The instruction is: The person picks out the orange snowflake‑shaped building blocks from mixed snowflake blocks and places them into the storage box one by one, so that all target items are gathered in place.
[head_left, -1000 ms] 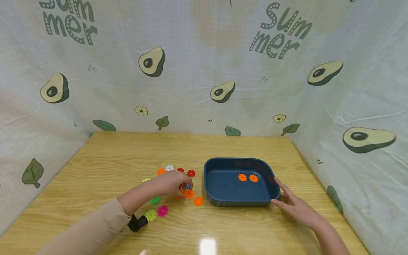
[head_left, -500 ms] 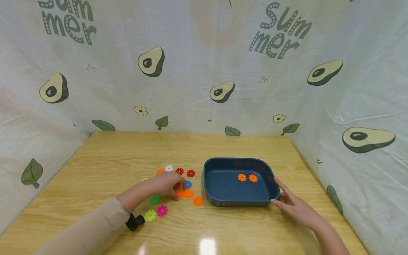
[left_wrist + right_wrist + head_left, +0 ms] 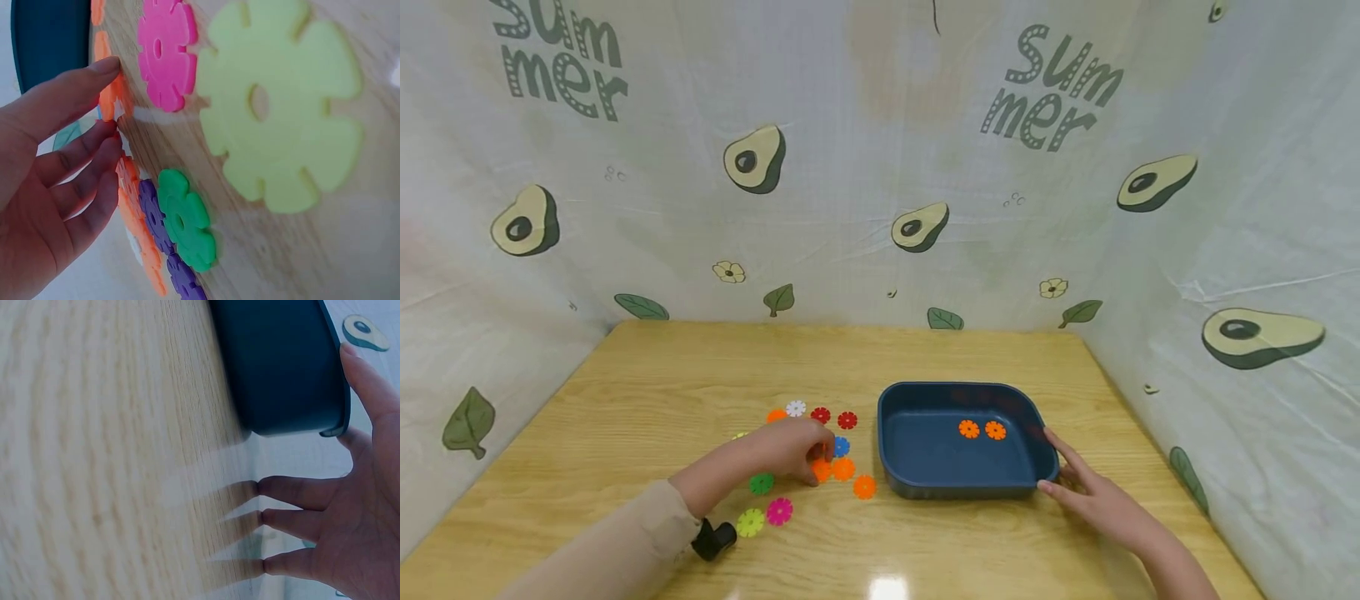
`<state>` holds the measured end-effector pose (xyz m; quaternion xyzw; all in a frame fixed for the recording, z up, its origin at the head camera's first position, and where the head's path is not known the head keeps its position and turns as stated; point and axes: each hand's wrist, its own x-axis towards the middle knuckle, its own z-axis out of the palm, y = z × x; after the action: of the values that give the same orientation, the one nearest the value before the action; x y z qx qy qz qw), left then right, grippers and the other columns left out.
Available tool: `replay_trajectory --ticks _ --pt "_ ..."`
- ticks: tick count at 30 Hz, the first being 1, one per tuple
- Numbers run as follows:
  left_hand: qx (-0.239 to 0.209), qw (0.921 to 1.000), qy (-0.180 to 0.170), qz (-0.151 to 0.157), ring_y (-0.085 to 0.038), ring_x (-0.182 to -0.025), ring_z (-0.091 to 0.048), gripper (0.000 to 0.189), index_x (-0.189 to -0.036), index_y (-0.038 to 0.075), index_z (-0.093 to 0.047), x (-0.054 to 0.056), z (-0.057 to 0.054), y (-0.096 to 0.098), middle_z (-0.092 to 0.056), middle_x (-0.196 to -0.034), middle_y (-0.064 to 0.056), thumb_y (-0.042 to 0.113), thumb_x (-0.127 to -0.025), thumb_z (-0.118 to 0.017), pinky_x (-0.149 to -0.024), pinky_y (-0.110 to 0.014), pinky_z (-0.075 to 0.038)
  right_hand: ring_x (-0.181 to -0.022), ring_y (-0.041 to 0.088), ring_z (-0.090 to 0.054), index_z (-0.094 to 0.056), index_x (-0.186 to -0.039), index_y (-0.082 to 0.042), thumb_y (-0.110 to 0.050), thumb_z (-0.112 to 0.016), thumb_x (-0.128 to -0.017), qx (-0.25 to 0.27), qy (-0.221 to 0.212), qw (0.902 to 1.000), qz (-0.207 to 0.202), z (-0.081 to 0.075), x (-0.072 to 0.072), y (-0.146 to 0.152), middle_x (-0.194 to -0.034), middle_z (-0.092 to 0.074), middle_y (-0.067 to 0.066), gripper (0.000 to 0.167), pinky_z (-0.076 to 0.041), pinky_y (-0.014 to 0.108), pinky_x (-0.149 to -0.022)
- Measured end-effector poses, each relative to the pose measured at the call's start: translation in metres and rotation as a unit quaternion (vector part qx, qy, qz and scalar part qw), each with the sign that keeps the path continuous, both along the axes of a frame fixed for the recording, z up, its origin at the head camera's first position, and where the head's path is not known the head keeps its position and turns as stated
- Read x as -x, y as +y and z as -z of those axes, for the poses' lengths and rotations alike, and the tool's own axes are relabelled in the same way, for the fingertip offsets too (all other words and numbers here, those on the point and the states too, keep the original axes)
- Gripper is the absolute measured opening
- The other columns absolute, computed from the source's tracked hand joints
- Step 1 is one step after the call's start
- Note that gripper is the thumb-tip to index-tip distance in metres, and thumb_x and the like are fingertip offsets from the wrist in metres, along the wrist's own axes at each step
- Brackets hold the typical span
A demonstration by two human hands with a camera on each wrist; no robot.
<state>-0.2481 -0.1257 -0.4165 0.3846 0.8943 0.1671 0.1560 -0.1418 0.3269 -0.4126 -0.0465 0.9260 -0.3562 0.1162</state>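
Several flower-shaped plastic discs with notched rims lie on the wooden table. My left hand (image 3: 790, 448) is over them, thumb and index finger at opposite edges of an orange disc (image 3: 109, 94), which they pinch. Near that hand are a blue disc (image 3: 842, 447), a green disc (image 3: 186, 219), a pink disc (image 3: 779, 512) and a yellow-green disc (image 3: 281, 112). My right hand (image 3: 1093, 500) touches the right end of a dark blue tray (image 3: 955, 492) with thumb and index finger. Its other fingers are spread, tips on the table in the right wrist view.
Inside the tray lie two orange discs (image 3: 982, 430). Two red discs (image 3: 847, 420) and a white disc (image 3: 796, 408) are behind the left hand, and another orange disc (image 3: 864, 487) lies just left of the tray. A printed curtain (image 3: 835, 267) closes off the back and sides.
My left hand has shifted slightly left from beside the blue disc to an orange disc, uncovering the blue one. The right hand keeps its place on the tray. The head view has tilted slightly up.
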Motion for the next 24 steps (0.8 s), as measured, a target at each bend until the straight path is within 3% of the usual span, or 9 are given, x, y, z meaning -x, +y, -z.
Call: replay_trajectory --ticks 11,17,24 --pt "0.001 1.0000 -0.006 -0.006 -0.007 -0.068 -0.048 0.022 -0.086 0.019 -0.066 -0.0058 -0.0003 -0.0004 -0.054 -0.075 0.011 0.017 -0.074 -0.084 -0.063 -0.022 -0.045 -0.128 0.054 -0.038 -0.007 -0.158 -0.025 -0.040 -0.058 -0.098 0.001 0.000 1.0000 0.000 0.0013 0.0003 -0.0002 -0.143 -0.032 0.039 0.080 -0.037 0.067 -0.092" --pt "-0.007 1.0000 0.001 0.007 -0.006 -0.067 -0.047 0.020 -0.087 0.017 -0.067 -0.0075 0.0001 -0.0016 -0.054 -0.074 0.011 0.015 -0.075 -0.083 -0.061 -0.022 -0.045 -0.128 0.054 -0.038 -0.007 -0.158 -0.024 -0.040 -0.057 -0.098 0.001 -0.004 1.0000 -0.001 0.0021 0.0000 -0.0004 -0.143 -0.032 0.040 0.080 -0.038 0.067 -0.092" --pt "-0.014 0.9999 0.001 0.009 -0.006 -0.068 -0.048 0.021 -0.088 0.017 -0.067 -0.0077 -0.0081 -0.0011 -0.054 -0.076 0.010 0.017 -0.074 -0.083 -0.062 -0.023 -0.045 -0.128 0.054 -0.038 -0.007 -0.158 -0.024 -0.040 -0.058 -0.098 0.000 -0.009 1.0000 0.004 -0.0005 -0.0009 -0.0019 -0.141 -0.034 0.041 0.081 -0.038 0.067 -0.092"
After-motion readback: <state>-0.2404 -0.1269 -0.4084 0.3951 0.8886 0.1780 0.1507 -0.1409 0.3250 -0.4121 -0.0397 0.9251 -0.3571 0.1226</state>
